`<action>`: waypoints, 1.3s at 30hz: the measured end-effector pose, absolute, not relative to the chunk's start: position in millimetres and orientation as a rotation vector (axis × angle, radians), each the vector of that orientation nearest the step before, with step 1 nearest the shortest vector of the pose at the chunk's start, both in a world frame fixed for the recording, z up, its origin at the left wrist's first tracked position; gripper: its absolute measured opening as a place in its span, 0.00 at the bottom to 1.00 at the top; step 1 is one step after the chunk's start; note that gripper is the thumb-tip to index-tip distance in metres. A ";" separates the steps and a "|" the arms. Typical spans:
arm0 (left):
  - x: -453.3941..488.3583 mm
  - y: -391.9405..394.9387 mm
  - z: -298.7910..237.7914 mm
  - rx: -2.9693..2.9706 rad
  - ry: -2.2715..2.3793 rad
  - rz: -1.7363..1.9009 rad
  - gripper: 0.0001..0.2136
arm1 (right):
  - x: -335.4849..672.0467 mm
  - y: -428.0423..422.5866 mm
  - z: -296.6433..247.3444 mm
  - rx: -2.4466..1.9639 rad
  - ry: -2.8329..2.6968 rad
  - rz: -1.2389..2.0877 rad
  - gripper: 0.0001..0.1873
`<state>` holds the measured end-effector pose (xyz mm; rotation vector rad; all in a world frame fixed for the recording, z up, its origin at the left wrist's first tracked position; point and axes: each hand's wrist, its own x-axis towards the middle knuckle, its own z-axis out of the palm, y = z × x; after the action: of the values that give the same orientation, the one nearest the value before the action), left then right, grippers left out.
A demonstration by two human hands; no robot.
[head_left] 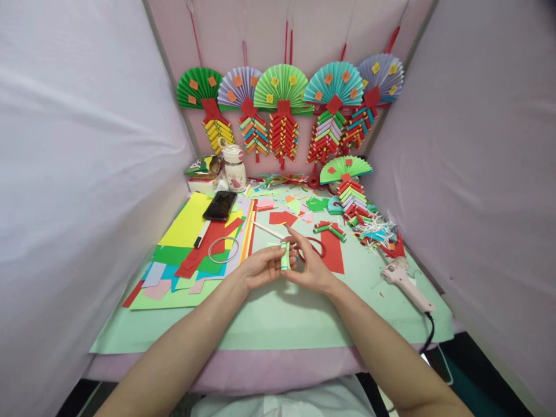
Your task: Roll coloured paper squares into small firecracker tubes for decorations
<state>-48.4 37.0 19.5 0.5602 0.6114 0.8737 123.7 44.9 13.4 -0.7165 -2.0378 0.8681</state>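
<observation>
My left hand (pixel 260 267) and my right hand (pixel 309 263) meet over the middle of the light green table mat (pixel 278 313). Between their fingertips stands a small rolled paper tube (pixel 285 256), pale green, held upright. Both hands pinch it, the left from the left side, the right from the right with fingers curled above it. A thin wooden stick (pixel 267 230) lies just behind the hands. Red scissors (pixel 317 246) rest on a red paper sheet (pixel 333 252) behind my right hand.
Stacked coloured paper sheets (pixel 186 243), a black phone (pixel 219 205) and a tape ring (pixel 223 249) lie at left. A glue gun (pixel 403 279) lies at right. Finished paper tubes (pixel 330 229), scraps, a cup (pixel 234 168) and hanging paper fans (pixel 282 87) fill the back.
</observation>
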 end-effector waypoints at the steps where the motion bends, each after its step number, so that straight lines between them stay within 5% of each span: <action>1: -48.4 36.3 20.2 0.569 0.604 0.871 0.08 | 123.4 44.3 13.5 -0.707 -2.030 0.888 0.47; 39: -48.5 37.1 22.9 0.803 0.847 0.907 0.11 | 121.1 44.3 12.1 -0.691 -2.046 0.766 0.46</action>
<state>-48.5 37.1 22.9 0.8027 0.8472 0.9070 121.1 44.3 12.1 -0.6908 -2.0462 0.7663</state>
